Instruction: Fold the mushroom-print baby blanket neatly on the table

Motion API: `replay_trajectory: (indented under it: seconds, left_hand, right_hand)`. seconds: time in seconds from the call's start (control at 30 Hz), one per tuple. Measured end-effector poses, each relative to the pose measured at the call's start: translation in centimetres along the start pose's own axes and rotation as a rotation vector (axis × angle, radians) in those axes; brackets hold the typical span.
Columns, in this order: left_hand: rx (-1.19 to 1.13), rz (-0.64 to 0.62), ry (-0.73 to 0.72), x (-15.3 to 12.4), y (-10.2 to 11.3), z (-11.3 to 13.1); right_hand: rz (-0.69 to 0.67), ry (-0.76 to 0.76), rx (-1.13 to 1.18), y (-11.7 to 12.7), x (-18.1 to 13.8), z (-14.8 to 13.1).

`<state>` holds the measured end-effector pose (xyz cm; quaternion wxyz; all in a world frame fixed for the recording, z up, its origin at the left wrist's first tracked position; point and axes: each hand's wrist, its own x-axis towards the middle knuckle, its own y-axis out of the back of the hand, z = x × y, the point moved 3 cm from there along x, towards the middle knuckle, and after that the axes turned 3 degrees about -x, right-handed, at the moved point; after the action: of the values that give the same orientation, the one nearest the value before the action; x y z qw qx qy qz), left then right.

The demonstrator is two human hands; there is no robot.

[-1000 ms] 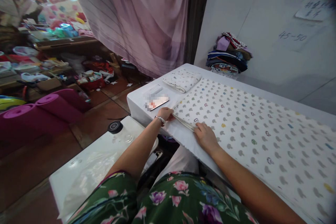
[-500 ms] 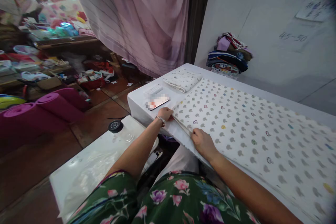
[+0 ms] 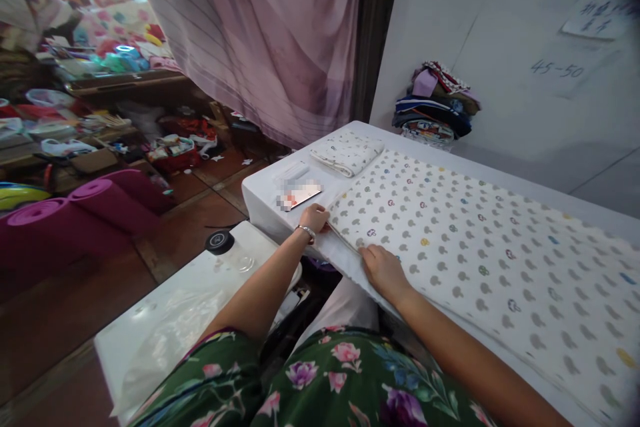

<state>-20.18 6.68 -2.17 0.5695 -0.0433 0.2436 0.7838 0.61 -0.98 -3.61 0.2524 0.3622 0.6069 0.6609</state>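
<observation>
The cloth [image 3: 475, 247] is white with lots of little grey mouse heads and a few coloured ones. It lies spread flat over the white tabletop [image 3: 265, 190], from the left end to far right. The left hand [image 3: 315, 217] curls on its near left corner; I cannot tell if it pinches. The right hand [image 3: 383, 270] lies flat and open on the near edge. The wall [image 3: 500, 27] says "45-50" [image 3: 557, 69].

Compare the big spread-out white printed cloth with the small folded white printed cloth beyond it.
The big spread-out white printed cloth lies flat along the white table; the small folded white printed cloth is a compact bundle. The left hand and right hand rest on the spread cloth; the folded cloth is untouched. Both carry small printed motifs.
</observation>
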Motion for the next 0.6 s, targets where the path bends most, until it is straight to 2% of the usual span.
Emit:
replay_trajectory:
  seconds: [0.23, 0.37, 0.53, 0.6]
  left_hand:
    - [-0.111, -0.030, 0.024, -0.1, -0.6, -0.2]
    - [-0.190, -0.127, 0.075, -1.1, -0.9, -0.6]
    - [-0.225, -0.289, 0.095, -2.9, -1.7, -1.5]
    - [-0.199, -0.303, 0.095, -3.2, -2.0, -1.9]
  right_hand:
    - [-0.057, -0.026, 0.048, 1.0, 1.0, -0.8]
    - [-0.080, -0.059, 0.089, 0.6, 1.1, -0.6]
    - [-0.032, -0.082, 0.173, -0.1, 0.9, 0.1]
    - [-0.021, -0.074, 0.186, -0.2, 0.9, 0.2]
